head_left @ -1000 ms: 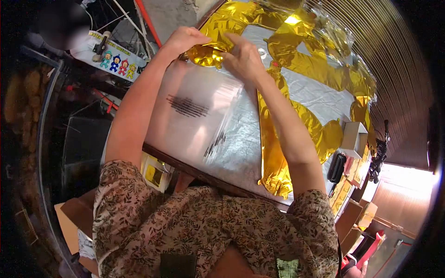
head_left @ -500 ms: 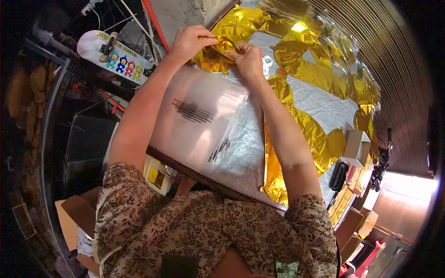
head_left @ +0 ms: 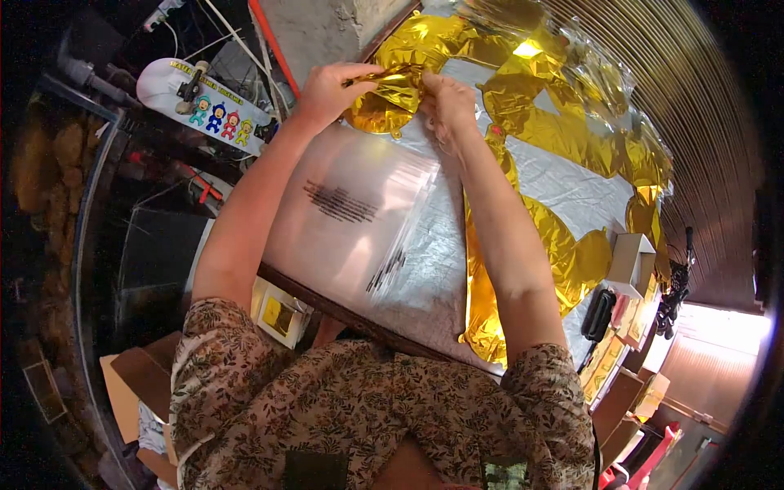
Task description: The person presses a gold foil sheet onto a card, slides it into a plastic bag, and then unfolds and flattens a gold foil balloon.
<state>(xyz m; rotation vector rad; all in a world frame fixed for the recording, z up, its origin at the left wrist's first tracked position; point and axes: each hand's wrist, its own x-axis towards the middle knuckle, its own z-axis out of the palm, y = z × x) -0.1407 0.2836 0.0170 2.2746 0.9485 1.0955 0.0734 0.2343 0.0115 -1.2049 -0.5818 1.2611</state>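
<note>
Gold foil (head_left: 398, 91) mid-fold imo, counter's (head_left: 433, 253) left edge
Left hand (head_left: 325, 94) + right hand (head_left: 453, 102) pinching it, next move probably needs gentleness

Workshop or storeroom type premises observed: corrugated wall (head_left: 694, 106) at upper right, rough concrete (head_left: 314, 37) at top, opened cardboard boxes (head_left: 122, 392) noted at lower left.

Both the left hand (head_left: 331, 94) and right hand (head_left: 452, 102) grip crumpled gold foil (head_left: 384, 102), probably a balloon. Clear bags (head_left: 347, 212) lie nearby.
</note>
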